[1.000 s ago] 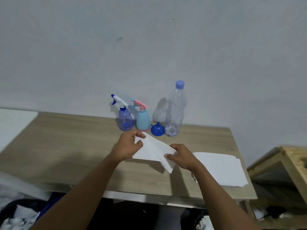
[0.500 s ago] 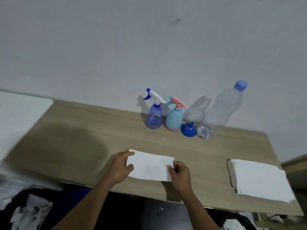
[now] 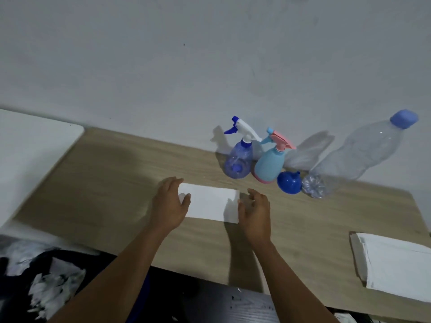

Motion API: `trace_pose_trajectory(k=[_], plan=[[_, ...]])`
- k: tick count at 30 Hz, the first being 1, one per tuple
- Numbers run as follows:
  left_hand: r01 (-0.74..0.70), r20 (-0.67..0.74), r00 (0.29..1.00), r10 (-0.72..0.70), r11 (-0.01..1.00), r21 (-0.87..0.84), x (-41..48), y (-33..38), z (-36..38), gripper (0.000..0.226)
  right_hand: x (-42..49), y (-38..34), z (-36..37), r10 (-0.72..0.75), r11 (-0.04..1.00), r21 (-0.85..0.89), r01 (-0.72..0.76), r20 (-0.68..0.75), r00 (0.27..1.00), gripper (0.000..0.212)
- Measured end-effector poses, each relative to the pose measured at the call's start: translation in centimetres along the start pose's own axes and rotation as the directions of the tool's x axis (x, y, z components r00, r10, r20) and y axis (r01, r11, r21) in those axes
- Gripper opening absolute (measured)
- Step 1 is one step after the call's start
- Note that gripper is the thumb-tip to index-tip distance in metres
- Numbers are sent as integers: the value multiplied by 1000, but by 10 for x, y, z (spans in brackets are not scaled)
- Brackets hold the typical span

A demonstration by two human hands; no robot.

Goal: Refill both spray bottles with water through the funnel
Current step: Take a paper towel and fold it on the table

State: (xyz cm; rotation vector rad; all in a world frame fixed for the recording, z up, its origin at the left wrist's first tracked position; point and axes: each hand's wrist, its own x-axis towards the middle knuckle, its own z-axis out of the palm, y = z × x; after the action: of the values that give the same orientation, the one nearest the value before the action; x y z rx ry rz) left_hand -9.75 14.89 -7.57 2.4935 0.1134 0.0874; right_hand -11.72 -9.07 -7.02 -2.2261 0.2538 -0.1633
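Wooden table (image 3: 105, 183) against grey wall (image 3: 163, 66), both grips apart beside folded paper (image 3: 210, 202).

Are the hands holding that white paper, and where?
The left hand rests on the folded white paper's left end, thumb on top. The right hand is open at its right edge. The paper lies flat on the table, not lifted.

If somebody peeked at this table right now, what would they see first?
Probably the two hands, left hand and right hand, at either end of a folded white paper near the table's front edge. Next, the colourful row by the wall: a clear blue spray bottle, a light blue one with a pink trigger, a small blue funnel, and a big clear water bottle.
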Motion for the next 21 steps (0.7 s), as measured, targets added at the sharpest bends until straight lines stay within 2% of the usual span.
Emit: trace_pose_trajectory(k=[2, 4, 6, 8, 11, 21], plan=[[-136, -25, 990, 140, 983, 121, -2, 5, 6, 54, -3, -3, 10, -188, 971, -135, 196, 65, 980, 33], [-248, 58, 969, 241, 932, 265, -1, 9, 18, 56, 1, -8, 26, -267, 936, -192, 295, 161, 950, 41], [-299, 155, 953, 259, 880, 368, 2, 6, 30, 59, 5, -12, 44, -300, 868, -298, 397, 322, 898, 53], [-292, 220, 951, 217, 864, 410, 2, -4, 39, 61, 5, -12, 59, -280, 816, -351, 458, 454, 846, 60], [-297, 286, 940, 186, 860, 416, 0, -20, 48, 65, 4, -2, 72, -239, 789, -374, 488, 544, 805, 61], [-320, 308, 931, 198, 849, 420, 11, 2, 70, 67, 29, 28, 53, -191, 762, -414, 497, 590, 785, 65]])
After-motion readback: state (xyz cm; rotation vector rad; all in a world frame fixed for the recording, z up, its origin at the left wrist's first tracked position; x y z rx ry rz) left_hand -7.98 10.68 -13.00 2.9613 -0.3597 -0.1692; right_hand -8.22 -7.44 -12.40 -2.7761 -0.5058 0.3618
